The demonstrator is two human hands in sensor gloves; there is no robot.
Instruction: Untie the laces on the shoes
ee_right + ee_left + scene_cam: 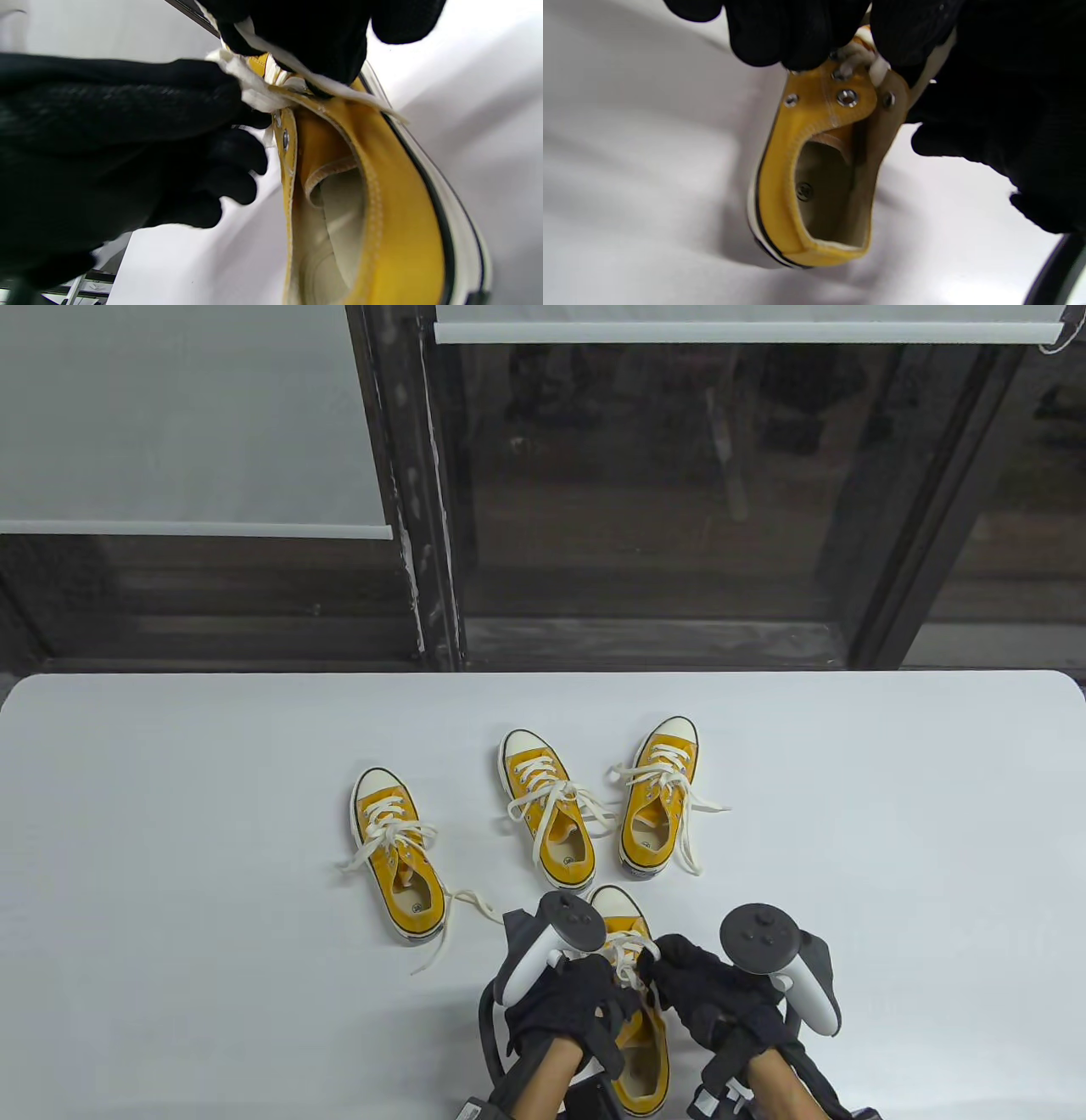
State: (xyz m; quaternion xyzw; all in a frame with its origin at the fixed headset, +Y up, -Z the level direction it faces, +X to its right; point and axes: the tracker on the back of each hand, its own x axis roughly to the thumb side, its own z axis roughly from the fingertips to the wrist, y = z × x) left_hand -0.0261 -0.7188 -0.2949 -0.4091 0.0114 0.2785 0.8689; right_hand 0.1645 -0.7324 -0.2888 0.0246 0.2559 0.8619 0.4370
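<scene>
Four yellow low sneakers with white laces lie on the white table (pixel 170 814). The nearest sneaker (pixel 638 1052) lies toe away from me at the front edge, between both hands. My left hand (pixel 612 976) grips its white lace (pixel 865 63) at the top eyelets; its fingers (pixel 797 38) hang over the shoe's opening (pixel 818 190). My right hand (pixel 663 965) pinches a flat strand of the lace (pixel 326 87) over the tongue. In the right wrist view the left hand (pixel 127 127) holds a bunch of lace beside the shoe's collar (pixel 382 212). The knot itself is hidden by the gloves.
Three more yellow sneakers stand farther back: one at the left (pixel 397 857), one in the middle (pixel 547 814), one at the right (pixel 660 802). Their lace ends trail loose on the table around them. The table's far edge runs below a dark window.
</scene>
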